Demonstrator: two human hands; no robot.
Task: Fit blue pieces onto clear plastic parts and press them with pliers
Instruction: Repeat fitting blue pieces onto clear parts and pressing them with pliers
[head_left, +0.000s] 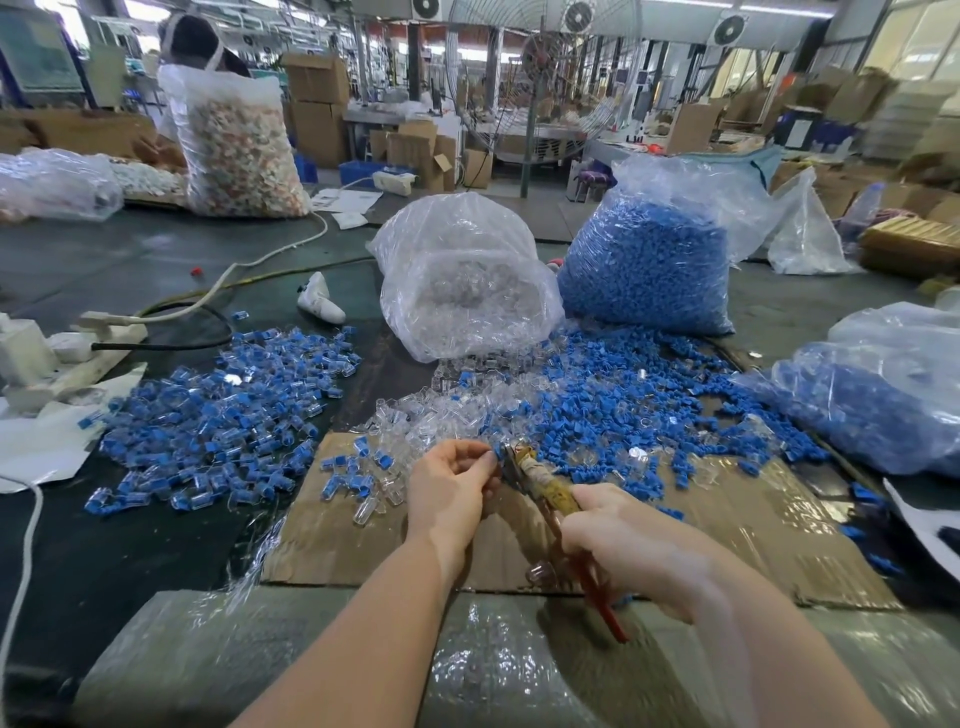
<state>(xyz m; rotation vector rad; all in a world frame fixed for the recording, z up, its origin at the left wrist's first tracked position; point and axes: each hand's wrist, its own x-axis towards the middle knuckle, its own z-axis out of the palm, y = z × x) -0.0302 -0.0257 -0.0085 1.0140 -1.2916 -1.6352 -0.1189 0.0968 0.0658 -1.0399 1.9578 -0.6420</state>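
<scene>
1. A person's two bare forearms reach forward over a flattened sheet of cardboard (753, 525) lying on a dark worktable (130, 545).
2. The left hand (449, 488) is above the middle of the cardboard, fingers curled inward, pinching a small piece at its fingertips – the piece is too small and blurred to identify.
3. The right hand (623, 540), just right of the left, grips the handles of a pair of pliers (545, 491); one handle looks wrapped in yellowish tape, the other is red. The pliers' nose meets the left fingertips.
4. At the far edge of the cardboard lies a loose heap of clear plastic parts (441, 410).
5. Beyond the cardboard's far right edge spreads a pile of blue pieces (623, 395).
6. Left of the cardboard lies a pile of assembled blue-and-clear parts (223, 415).
7. Farther back from the cardboard stand two plastic bags – one of clear parts (462, 280), one of blue pieces (649, 260).
</scene>
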